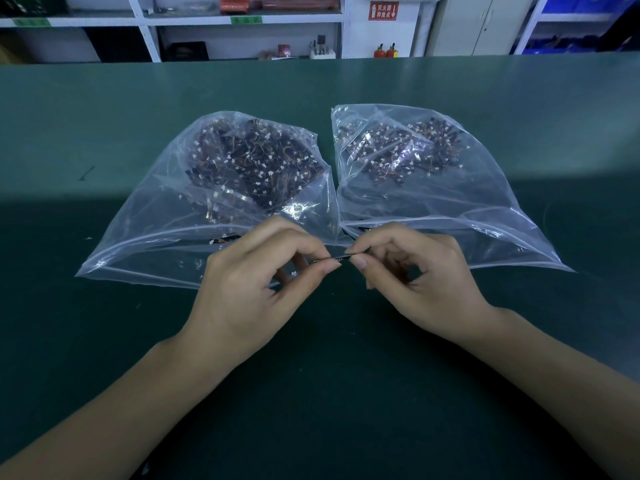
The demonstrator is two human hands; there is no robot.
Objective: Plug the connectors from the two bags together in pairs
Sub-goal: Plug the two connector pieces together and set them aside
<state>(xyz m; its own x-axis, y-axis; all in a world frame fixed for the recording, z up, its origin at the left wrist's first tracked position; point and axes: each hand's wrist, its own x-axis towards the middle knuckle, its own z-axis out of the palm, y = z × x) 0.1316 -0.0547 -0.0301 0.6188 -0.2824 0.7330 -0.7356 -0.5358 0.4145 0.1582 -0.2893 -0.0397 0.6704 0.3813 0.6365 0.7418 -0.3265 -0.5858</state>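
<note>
Item: connector pair (pixel 343 259), pinched between your left hand (pixel 258 289) and right hand (pixel 424 282), just before the two bags (pixel 156 244). Risk: skewed ends could jam or bend pins.

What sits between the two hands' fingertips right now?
Head view: a small dark connector piece, pinched by left hand and right hand.

Both bare forearms are extended from the lower corners of the frame toward its centre. The left hand (pixel 249 289) is held with the thumb and forefinger pinched together, the remaining fingers curled beneath. The right hand (pixel 422 285) is posed as its mirror, thumb and forefinger pinched. The fingertips of the two hands are brought almost together at mid-frame.
</note>
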